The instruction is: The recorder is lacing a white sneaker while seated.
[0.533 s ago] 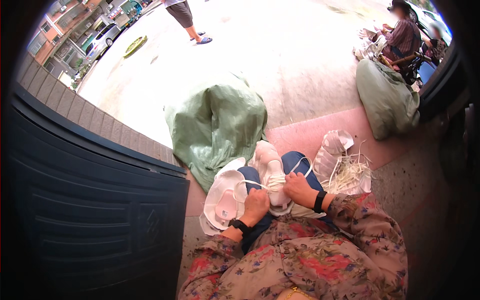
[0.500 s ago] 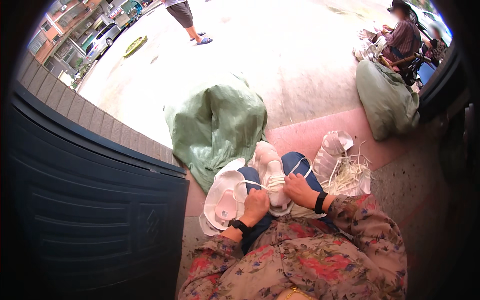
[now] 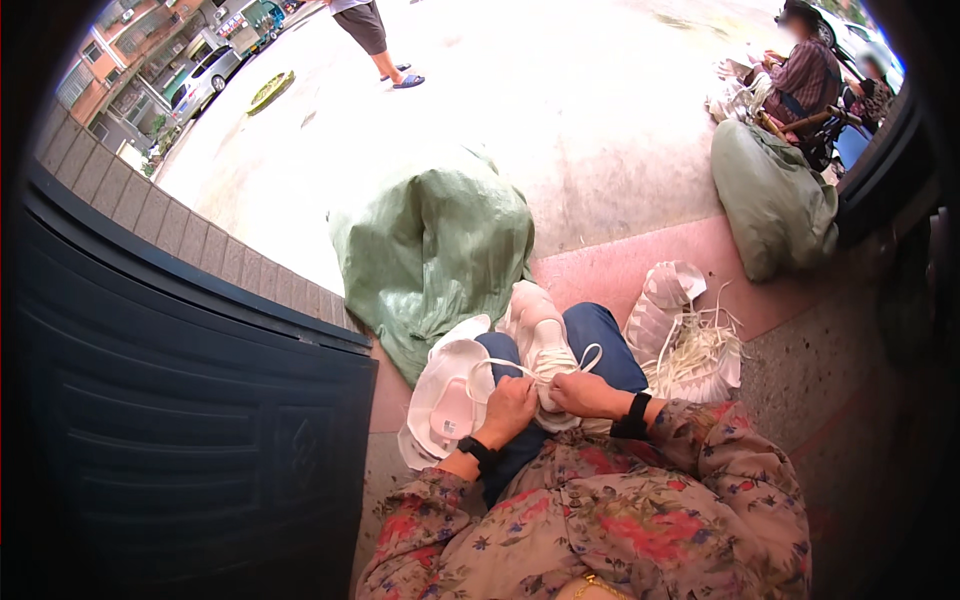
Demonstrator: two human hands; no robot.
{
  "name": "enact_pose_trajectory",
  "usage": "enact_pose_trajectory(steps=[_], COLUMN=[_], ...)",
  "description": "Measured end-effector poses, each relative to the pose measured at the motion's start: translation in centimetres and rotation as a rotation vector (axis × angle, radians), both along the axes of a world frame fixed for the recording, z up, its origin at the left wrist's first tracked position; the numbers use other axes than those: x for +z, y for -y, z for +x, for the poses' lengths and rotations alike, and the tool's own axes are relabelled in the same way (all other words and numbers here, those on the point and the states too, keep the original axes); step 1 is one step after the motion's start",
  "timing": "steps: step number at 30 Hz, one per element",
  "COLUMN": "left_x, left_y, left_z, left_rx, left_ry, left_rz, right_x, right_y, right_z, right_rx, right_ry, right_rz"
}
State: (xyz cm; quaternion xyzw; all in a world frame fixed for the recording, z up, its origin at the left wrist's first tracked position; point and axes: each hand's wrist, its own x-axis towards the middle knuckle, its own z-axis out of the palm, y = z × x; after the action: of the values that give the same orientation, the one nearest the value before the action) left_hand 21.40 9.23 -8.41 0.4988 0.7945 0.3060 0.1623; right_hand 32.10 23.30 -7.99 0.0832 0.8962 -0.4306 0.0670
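A pale pinkish-white shoe upper [image 3: 537,316] rests between my blue-trousered knees, its toe pointing away from me. White shoelace [image 3: 549,362] runs through its eyelets, with loops standing out on both sides. My left hand [image 3: 511,405] is closed on the lace at the left of the opening. On the right, my right hand [image 3: 588,394] pinches the lace close to the eyelets, its fingertips partly hidden. More pale uppers [image 3: 455,390] lie by my left knee, one showing a pink insole. Beyond my right knee lie further uppers [image 3: 668,290] and a bundle of loose white laces [image 3: 705,352].
A large green woven sack [image 3: 435,250] stands just ahead of my knees. Another sack [image 3: 768,200] leans at the right by the doorway. A dark door panel [image 3: 190,420] flanks my left. Outside, one person [image 3: 372,40] stands and others [image 3: 800,75] sit at the right.
My right hand has moved left and slightly down, closer to the eyelets and to my left hand. The right lace loop has become smaller. My left hand has hardly moved.
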Motion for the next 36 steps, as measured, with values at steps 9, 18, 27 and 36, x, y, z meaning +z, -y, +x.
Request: enact_pose_trajectory(steps=[9,18,27,36], left_x=[-0.3,0.6,0.3,2.9], left_y=[-0.2,-0.4,-2.8,-2.3], left_z=[0.0,-0.7,-2.5,-3.6], left_rx=[0.026,0.035,-0.037,0.382], left_ry=[-0.023,-0.126,-0.496,0.145], left_rz=[0.047,0.150,-0.328,-0.074], right_x=[-0.4,-0.3,2.7,11.9], right_y=[1.9,1.4,-2.0,-2.8], right_z=[-1.1,-0.6,3.4,6.4], right_rx=[-0.035,0.009,-0.050,-0.138], right_ry=[-0.081,-0.160,0.054,0.118], right_rz=[0.371,0.314,-0.660,-1.237])
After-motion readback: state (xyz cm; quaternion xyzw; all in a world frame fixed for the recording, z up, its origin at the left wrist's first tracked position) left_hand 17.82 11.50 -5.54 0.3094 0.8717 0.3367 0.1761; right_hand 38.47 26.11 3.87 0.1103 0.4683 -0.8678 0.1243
